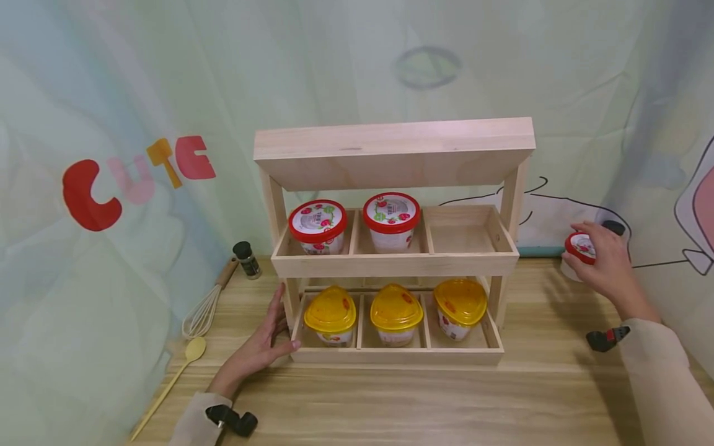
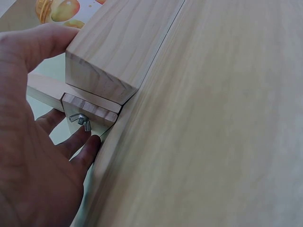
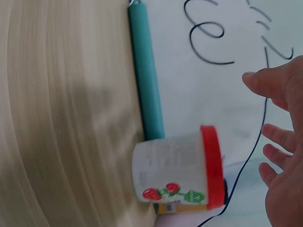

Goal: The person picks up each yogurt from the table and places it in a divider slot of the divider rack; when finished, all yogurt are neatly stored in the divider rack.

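Observation:
A two-tier wooden display rack (image 1: 395,265) stands on the table. My left hand (image 1: 261,341) holds its lower left corner, the thumb at the tray's front and the fingers by the side post and wing nut (image 2: 81,120). At the far right my right hand (image 1: 605,263) hovers over a white tub with a red lid (image 3: 177,170). The right wrist view shows the fingers spread apart, clear of the lid. Two red-lidded tubs, one at left (image 1: 318,222) and one in the middle (image 1: 392,214), sit in the upper tray. Three yellow-lidded cups (image 1: 396,308) fill the lower compartments.
Left of the rack lie a whisk (image 1: 203,310), a small black-capped jar (image 1: 246,260) and a yellow spoon (image 1: 173,381). A teal rod (image 3: 146,71) runs along the back edge. Behind the right tub is a black-capped container (image 1: 613,227). Printed cloth (image 1: 362,74) hangs behind.

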`<state>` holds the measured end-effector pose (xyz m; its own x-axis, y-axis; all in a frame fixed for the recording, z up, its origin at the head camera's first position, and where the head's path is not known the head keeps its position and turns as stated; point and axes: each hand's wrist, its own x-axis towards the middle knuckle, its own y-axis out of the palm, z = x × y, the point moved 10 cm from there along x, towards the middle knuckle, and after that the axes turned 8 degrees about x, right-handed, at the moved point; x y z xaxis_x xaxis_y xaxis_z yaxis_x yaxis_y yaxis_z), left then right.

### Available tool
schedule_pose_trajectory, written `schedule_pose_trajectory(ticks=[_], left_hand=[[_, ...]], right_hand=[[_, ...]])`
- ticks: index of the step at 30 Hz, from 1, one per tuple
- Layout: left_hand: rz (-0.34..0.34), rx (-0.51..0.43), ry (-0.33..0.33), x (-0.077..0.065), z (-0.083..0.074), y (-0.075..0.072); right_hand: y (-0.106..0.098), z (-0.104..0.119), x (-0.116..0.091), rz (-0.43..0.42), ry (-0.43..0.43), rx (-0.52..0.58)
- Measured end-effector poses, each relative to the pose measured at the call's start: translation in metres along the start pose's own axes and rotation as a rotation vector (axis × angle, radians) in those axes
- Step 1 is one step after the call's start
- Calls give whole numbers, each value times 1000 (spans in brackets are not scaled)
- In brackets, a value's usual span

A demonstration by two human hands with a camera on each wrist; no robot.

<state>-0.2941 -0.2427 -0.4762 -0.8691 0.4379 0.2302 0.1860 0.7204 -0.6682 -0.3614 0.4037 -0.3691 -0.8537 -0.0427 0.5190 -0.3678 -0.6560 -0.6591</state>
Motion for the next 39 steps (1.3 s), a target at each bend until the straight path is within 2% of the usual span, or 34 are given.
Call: schedule_pose_trajectory(ticks=[11,22,30,39], left_hand=[[-10,-21,25,-1,-2,-2],[-5,1,7,-1,0,-2],[-5,-16,7,-1,0,-1],[-5,-2,8,-1,1,-1]], right_hand=[[6,-24,3,51,-16,-82],[14,-41,3,109,52,-186],[23,-54,-2,104,7,-182],[27,-63,-7,111,62,-182]])
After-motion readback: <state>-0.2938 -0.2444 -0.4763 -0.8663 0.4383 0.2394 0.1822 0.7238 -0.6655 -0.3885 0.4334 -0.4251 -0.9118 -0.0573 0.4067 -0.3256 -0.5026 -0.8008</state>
